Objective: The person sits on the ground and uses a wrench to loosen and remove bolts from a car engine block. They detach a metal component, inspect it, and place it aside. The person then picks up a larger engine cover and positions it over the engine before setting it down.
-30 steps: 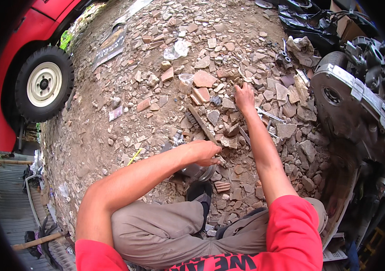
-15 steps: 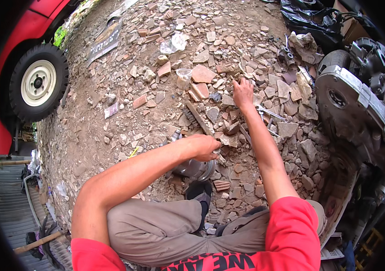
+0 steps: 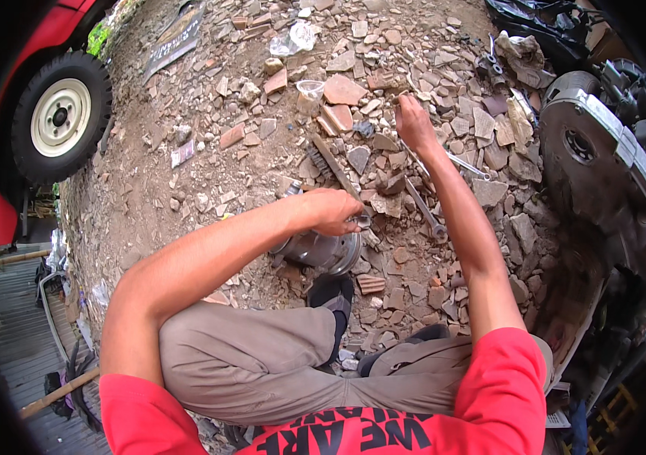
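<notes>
My left hand [image 3: 334, 211] is over a grey metal cylindrical machine part [image 3: 312, 250] on the rubble by my foot. Its fingers are curled together, and whatever they grip is too small to make out. My right hand [image 3: 415, 125] reaches farther out above the broken tiles, with fingers pinched; what sits at their tips cannot be told. A wire brush [image 3: 336, 164] with a wooden handle lies between the hands. Close to my right forearm are a combination wrench [image 3: 424, 209] and another wrench [image 3: 468, 167]. Beyond the brush stands a clear plastic cup [image 3: 309, 95].
Broken tile and stone cover the ground. A large engine [image 3: 596, 144] stands at the right, near black plastic bags [image 3: 539, 30]. At the left is a red vehicle's wheel [image 3: 59, 117]. Crumpled clear plastic [image 3: 293, 39] and a dark printed sign [image 3: 177, 42] lie farther off.
My view has shifted a little. The right hand has moved slightly away from me, and a wrench beside its forearm shows more fully. The left hand stays by the metal part, its fingers still curled.
</notes>
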### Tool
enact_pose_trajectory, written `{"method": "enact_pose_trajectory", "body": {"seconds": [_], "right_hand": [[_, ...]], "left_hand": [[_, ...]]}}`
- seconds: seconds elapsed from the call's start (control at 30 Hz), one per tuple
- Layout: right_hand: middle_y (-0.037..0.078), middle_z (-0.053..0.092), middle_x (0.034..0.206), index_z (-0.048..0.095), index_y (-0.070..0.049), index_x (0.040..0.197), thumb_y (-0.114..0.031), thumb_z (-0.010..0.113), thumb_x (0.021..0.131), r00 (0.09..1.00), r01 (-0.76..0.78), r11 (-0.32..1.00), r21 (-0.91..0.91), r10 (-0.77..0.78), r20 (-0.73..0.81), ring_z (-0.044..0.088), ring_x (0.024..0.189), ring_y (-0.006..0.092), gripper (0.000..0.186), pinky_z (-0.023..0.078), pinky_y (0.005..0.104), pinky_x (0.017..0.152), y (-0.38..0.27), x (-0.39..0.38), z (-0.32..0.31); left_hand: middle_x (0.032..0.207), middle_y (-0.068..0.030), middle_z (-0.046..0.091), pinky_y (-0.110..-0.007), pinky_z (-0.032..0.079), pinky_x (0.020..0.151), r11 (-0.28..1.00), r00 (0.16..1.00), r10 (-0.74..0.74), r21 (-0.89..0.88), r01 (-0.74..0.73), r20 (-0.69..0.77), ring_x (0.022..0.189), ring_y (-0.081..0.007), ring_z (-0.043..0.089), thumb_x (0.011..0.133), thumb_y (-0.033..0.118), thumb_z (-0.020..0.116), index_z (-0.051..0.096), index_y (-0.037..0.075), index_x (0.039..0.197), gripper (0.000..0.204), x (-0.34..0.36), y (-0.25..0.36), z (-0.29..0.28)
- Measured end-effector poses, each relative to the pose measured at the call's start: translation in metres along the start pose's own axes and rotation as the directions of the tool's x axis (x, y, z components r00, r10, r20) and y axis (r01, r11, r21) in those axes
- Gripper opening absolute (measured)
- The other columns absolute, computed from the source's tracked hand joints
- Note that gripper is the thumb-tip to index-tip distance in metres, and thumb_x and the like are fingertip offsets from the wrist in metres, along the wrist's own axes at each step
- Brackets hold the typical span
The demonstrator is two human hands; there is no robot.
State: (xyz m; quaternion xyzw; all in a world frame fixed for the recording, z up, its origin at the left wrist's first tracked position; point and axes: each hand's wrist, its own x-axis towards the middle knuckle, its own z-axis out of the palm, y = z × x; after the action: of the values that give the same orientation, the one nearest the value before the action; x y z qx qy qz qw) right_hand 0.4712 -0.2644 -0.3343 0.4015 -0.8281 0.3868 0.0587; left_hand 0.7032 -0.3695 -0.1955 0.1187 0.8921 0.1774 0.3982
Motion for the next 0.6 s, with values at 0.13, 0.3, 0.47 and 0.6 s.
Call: {"method": "enact_pose_trajectory", "body": {"seconds": [0.13, 0.3, 0.47, 0.6], "right_hand": [[0.024, 0.062, 0.084, 0.060, 0.003, 0.083, -0.026, 0.059, 0.093, 0.922, 0.017, 0.997, 0.079, -0.046, 0.383, 0.062, 0.080, 0.0414, 0.031, 0.049, 0.0492, 0.074, -0.021, -0.010, -0.026], [0.023, 0.064, 0.071, 0.063, 0.000, 0.079, -0.031, 0.056, 0.094, 0.756, 0.246, 0.966, -0.081, -0.139, 0.640, 0.064, 0.073, 0.0428, 0.035, 0.050, 0.0515, 0.067, -0.059, -0.029, -0.068], [0.014, 0.065, 0.070, 0.062, -0.005, 0.080, -0.039, 0.064, 0.090, 0.728, 0.400, 0.891, -0.215, -0.166, 0.665, 0.066, 0.068, 0.0349, 0.036, 0.052, 0.0458, 0.062, -0.042, -0.029, -0.144], [0.016, 0.066, 0.091, 0.064, -0.002, 0.095, -0.022, 0.066, 0.090, 0.783, 0.326, 0.938, -0.114, -0.200, 0.589, 0.063, 0.088, 0.0352, 0.021, 0.050, 0.0447, 0.077, -0.022, -0.039, -0.197]], "left_hand": [[0.109, -0.0202, 0.065, -0.049, 0.050, 0.089, 1.000, 1.000, 0.012, 0.015, -0.012, -0.019, 0.105, -0.0394, 0.062, 0.091, 0.035, 0.062, 0.059, 0.000, 0.116, 0.043, 0.006, 0.000, 0.010], [0.108, -0.0215, 0.065, -0.049, 0.050, 0.089, 0.998, 0.999, -0.025, 0.054, 0.027, -0.026, 0.105, -0.0396, 0.062, 0.091, 0.035, 0.062, 0.059, 0.000, 0.115, 0.043, 0.009, 0.005, 0.012], [0.108, -0.0215, 0.064, -0.049, 0.050, 0.090, 0.990, 1.000, 0.002, 0.138, 0.000, -0.008, 0.105, -0.0402, 0.062, 0.090, 0.035, 0.063, 0.058, 0.000, 0.115, 0.044, 0.009, 0.017, 0.013], [0.112, -0.0203, 0.060, -0.046, 0.051, 0.089, 0.984, 1.000, 0.000, 0.179, 0.003, -0.017, 0.105, -0.0381, 0.062, 0.090, 0.034, 0.064, 0.059, 0.002, 0.119, 0.044, 0.006, 0.015, 0.020]]}}
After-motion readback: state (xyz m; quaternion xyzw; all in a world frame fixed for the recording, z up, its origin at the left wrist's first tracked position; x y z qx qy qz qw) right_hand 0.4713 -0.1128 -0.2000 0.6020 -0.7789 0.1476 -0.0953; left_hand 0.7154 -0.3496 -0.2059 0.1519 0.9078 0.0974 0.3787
